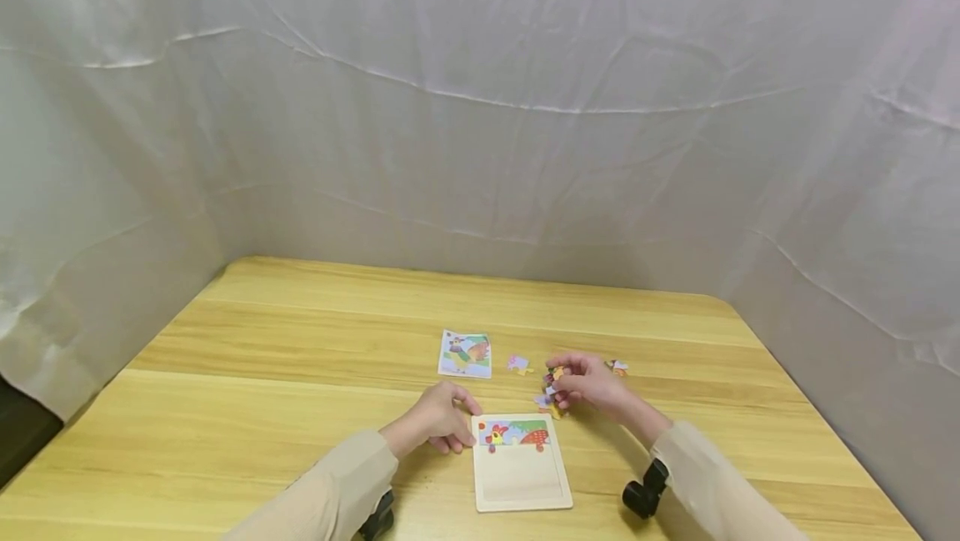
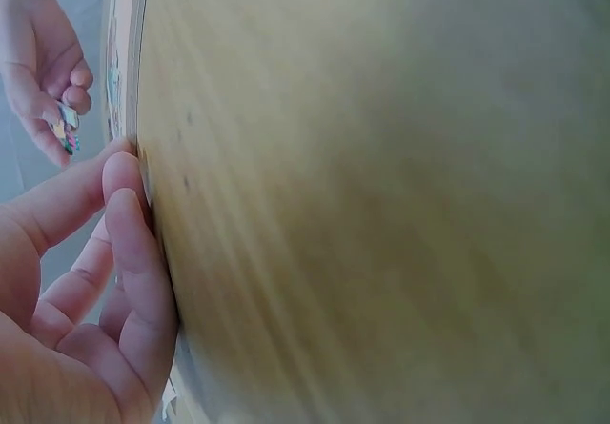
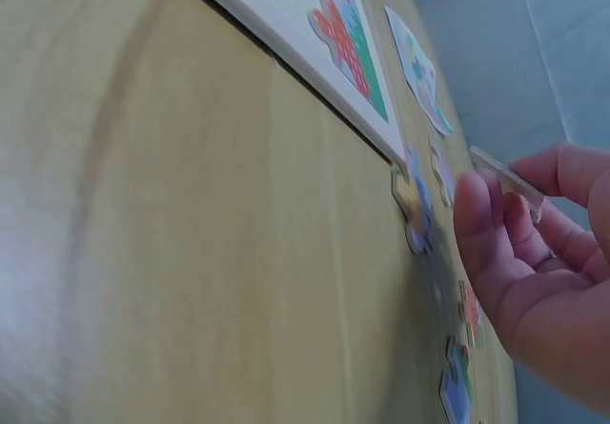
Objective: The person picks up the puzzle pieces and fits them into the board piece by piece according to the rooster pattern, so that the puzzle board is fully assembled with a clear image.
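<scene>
A shallow wooden puzzle tray (image 1: 522,483) lies on the table, its upper part filled with joined jigsaw pieces (image 1: 513,433) showing a red and yellow bird. Against the tray's left edge rest the fingertips of my left hand (image 1: 442,418), which hold nothing. My right hand (image 1: 592,383) is raised over loose pieces beyond the tray's upper right corner. Between its thumb and fingers it pinches one jigsaw piece (image 3: 507,173), seen edge-on in the right wrist view. The left wrist view shows the coloured face of that jigsaw piece (image 2: 67,127) in part.
A picture card (image 1: 465,355) with a bird on it lies beyond the tray. Loose pieces (image 1: 519,364) lie right of the card, and others (image 1: 618,367) past my right hand. Grey cloth (image 1: 480,191) hangs behind the wooden table (image 1: 300,341).
</scene>
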`<state>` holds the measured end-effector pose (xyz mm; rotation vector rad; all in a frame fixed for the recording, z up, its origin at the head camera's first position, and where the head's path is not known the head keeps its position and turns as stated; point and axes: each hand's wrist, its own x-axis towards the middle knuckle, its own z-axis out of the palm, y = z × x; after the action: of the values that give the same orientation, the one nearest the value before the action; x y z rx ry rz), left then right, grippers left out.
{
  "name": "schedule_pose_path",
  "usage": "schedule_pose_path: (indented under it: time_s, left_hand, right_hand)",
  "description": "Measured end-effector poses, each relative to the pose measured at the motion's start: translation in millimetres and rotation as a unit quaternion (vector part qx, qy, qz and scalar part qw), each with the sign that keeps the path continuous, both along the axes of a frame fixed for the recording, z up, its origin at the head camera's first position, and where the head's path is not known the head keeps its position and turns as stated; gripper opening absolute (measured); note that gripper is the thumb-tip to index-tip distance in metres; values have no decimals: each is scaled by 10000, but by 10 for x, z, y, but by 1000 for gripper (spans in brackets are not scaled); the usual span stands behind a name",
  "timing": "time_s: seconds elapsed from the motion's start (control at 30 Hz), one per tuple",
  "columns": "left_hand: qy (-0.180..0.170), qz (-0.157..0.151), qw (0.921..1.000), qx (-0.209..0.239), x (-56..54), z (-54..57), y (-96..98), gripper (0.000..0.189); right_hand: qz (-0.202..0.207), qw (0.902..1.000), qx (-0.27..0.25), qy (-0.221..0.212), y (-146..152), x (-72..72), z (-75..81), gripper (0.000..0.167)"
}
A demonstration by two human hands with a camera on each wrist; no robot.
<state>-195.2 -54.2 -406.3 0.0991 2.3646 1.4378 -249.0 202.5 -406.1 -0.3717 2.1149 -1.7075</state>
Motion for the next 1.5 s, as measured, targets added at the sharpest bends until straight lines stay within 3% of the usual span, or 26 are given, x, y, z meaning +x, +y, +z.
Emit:
schedule_pose_path:
  time_s: [0.47, 0.67, 0.9, 1.33, 1.5]
  left_hand:
    - [-21, 13, 10000, -22, 7, -6, 2, 28]
    - [-28, 3, 10000, -53, 6, -11, 2, 28]
    - [6, -77, 9999, -103, 3, 1, -7, 27]
    - [-13, -95, 9999, -113, -1, 4, 6, 27]
    - [20, -119, 9999, -107, 1, 17, 6, 27]
  right_hand:
    - [-347, 9991, 244, 54, -89, 175, 9, 44]
    - [-514, 9979, 310, 225, -97, 224, -22, 31]
    - [-313, 9985, 312, 315, -141, 327, -11, 22]
    - [-8, 9981, -369, -491, -260, 528, -33, 10]
    - [34, 9980, -449, -446, -350, 613, -39, 5]
